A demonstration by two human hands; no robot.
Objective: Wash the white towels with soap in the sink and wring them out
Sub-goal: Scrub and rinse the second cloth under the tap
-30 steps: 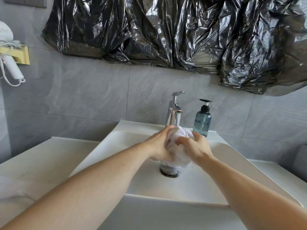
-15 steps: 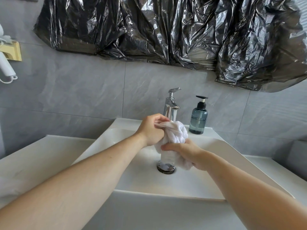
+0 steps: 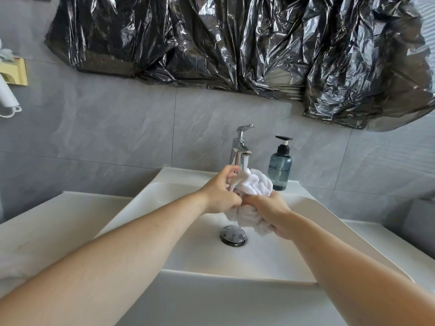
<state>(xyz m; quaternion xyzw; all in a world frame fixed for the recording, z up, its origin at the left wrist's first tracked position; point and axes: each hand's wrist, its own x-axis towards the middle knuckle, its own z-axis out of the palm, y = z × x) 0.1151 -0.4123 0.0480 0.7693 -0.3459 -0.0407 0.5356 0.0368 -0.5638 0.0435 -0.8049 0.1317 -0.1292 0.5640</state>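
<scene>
Since half a second ago the right hand (image 3: 270, 210) has slid down the towel (image 3: 255, 184) and the left hand (image 3: 220, 191) grips its top. Both fists are closed on it above the sink (image 3: 270, 257), the drain (image 3: 233, 235) at 6 o'clock. To wring well, I think they should twist in opposite directions, low over the basin.

A bathroom: a white sink (image 3: 306, 208) with chrome tap (image 3: 240, 151) and pump soap bottle (image 3: 280, 170) against grey wall tiles (image 3: 117, 137), a wall-mounted hairdryer (image 3: 7, 97) far left of the hands.
</scene>
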